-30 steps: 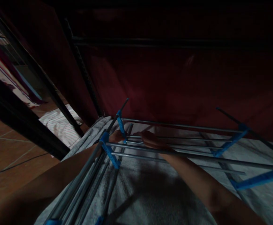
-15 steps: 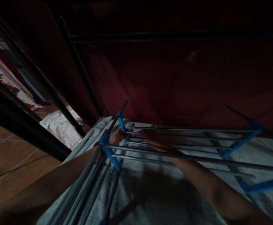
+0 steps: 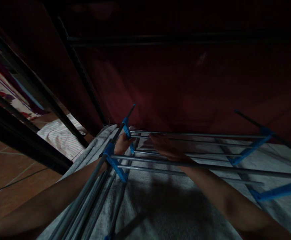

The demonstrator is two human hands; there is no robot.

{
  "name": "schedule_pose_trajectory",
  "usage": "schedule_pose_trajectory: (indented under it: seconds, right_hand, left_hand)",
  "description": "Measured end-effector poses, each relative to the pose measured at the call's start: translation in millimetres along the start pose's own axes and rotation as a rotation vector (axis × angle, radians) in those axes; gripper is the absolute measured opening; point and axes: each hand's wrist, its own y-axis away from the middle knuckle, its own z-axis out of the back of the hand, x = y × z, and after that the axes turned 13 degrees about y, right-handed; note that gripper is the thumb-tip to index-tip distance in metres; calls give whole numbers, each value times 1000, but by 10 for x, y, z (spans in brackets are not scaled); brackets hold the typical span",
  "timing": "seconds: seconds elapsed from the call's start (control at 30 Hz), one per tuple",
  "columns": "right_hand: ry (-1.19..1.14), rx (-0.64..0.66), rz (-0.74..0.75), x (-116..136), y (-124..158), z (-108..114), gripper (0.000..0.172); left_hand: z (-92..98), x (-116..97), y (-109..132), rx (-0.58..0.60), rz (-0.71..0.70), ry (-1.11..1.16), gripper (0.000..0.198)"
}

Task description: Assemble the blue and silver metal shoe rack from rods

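Note:
A rack of grey metal tubes [image 3: 210, 167] with blue plastic brackets [image 3: 115, 165] stands on a grey cloth [image 3: 155, 213]. My left hand [image 3: 122, 143] is closed round the far left blue bracket [image 3: 126, 128], just behind the nearer one. Over the rear tubes lies my right hand [image 3: 161, 146], its fingers pressed together on a thin metal tube [image 3: 145, 137]. Both forearms reach in among the tubes, and front tubes cross over them. Dim light hides the fingertips in part.
A dark red sheet [image 3: 172, 90] hangs behind the rack from a black metal frame [image 3: 78, 66]. On the left, black bars [image 3: 28, 136] stand before a tiled floor [image 3: 23, 183] with a striped white cloth [image 3: 63, 133]. More tubes [image 3: 85, 206] run along the left front.
The far left bracket has tilted slightly upright, and the rear tubes have risen a little. Both hands have stayed close to their places. The whole view has shifted slightly.

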Motion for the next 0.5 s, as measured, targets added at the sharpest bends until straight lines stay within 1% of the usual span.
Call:
schedule_pose_trajectory:
  seconds: [0.1, 0.27, 0.4, 0.47, 0.5]
  right_hand:
    - [-19, -1, 16, -12, -3, 6, 39]
    - [-37, -11, 25, -32, -1, 28, 33]
    - [-71, -19, 82, -84, 37, 74, 31]
    - [-86, -34, 106, -122, 54, 78, 31]
    - [-90, -50, 118, -142, 55, 68, 32]
  left_hand:
    - [22, 106, -14, 9, 40, 25, 41]
    - [14, 178, -47, 7, 77, 97, 50]
    - [19, 191, -68, 17, 101, 51, 49]
    - [45, 227, -94, 24, 107, 26, 49]
    - [62, 256, -114, 9, 119, 1, 49]
